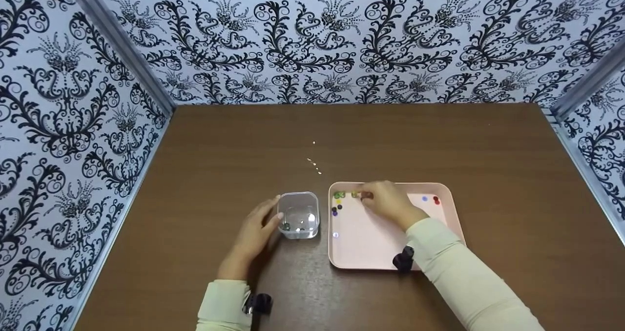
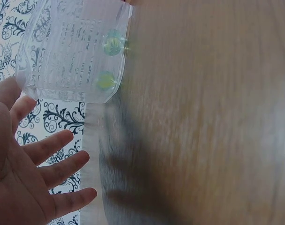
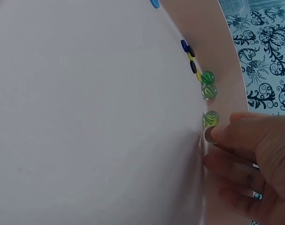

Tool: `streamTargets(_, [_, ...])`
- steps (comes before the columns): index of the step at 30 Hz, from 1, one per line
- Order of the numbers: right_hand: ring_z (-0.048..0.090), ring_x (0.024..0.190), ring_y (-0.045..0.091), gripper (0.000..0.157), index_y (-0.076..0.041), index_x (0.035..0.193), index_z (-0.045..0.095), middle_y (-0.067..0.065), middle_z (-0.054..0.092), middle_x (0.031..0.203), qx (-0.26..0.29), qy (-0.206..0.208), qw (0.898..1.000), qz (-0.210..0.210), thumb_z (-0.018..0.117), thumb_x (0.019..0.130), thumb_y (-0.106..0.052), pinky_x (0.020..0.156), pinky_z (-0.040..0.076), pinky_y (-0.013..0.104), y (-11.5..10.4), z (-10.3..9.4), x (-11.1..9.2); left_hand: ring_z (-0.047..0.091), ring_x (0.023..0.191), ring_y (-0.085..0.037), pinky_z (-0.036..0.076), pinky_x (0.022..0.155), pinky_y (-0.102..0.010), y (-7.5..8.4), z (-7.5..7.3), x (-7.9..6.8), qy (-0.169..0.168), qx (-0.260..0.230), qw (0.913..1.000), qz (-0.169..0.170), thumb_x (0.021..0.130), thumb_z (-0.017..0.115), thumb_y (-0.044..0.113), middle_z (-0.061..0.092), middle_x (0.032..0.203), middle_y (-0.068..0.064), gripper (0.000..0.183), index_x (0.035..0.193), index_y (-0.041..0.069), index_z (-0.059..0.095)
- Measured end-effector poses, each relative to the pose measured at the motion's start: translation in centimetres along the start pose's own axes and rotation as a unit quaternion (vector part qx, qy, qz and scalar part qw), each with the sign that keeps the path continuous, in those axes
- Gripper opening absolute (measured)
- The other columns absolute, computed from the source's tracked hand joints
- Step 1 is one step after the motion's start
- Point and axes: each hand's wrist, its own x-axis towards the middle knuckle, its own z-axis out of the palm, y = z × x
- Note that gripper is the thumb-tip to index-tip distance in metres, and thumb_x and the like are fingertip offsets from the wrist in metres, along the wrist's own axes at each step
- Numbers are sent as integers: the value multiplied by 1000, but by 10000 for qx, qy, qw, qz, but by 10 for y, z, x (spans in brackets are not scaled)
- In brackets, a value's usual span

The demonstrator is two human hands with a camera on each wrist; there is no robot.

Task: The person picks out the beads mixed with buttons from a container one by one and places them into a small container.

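A clear square plastic container [image 1: 299, 216] stands on the table, with several green-yellow marbles [image 2: 106, 80] low inside it. My left hand [image 1: 256, 231] touches its left side with thumb and a fingertip; the other fingers [image 2: 62, 169] spread out straight. Inside the pink tray [image 1: 390, 265], along its far wall, my right hand [image 1: 388, 203] pinches a marble [image 3: 211, 135], mostly covered by the fingertips. Right beside it sits a green-yellow marble [image 3: 211, 118], and further along are two green marbles [image 3: 208, 91] side by side.
Small flat yellow, black and blue pieces [image 3: 193, 66] lie along the tray's left wall. Red pieces [image 1: 436, 200] and a light-blue piece [image 1: 425, 198] sit in its far right corner. Patterned panels [image 1: 312, 43] border the wooden table [image 1: 234, 140] at the back and sides.
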Motion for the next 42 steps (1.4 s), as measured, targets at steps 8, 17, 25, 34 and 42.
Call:
streamTargets(8, [66,82,21,26,-7,105,74,4,72,87,464,13,9984,323,66,81,-4,76,53,41,-4,-3,-1,38,135,-38,28,112,-55,0,0,0,5,101,9999,-110,97,59,27,47,143,-20,48,142,13,50])
streamTargets(17, [66,81,19,24,-7,106,73,3,72,88,713,18,9967,384,67,82,-4,75,54,38,-4,-7,0,40,134,-39,28,112,-54,1,0,0,41,69,10000,-31,96,60,25,49,141,-21,47,140,11,51])
streamTargets(25, [66,80,22,24,-3,105,72,7,72,88,1114,155,9931,335,67,82,-2,72,54,36,-7,-12,-1,39,135,-39,28,112,-55,1,0,0,34,30,10000,-34,96,60,25,48,142,-20,47,141,10,51])
streamTargets(34, [65,84,22,24,-3,107,72,7,71,89,1452,281,9873,587,68,83,-1,76,54,36,-8,-13,-2,40,134,-38,28,112,-54,0,0,0,69,44,10000,28,97,59,25,49,141,-19,47,140,11,52])
streamTargets(42, [65,88,24,24,-3,110,71,9,72,93,1776,368,9800,817,69,86,-3,81,53,39,-6,-14,-3,40,135,-36,28,112,-53,1,0,-1,80,59,9999,77,97,59,26,50,142,-15,46,140,12,52])
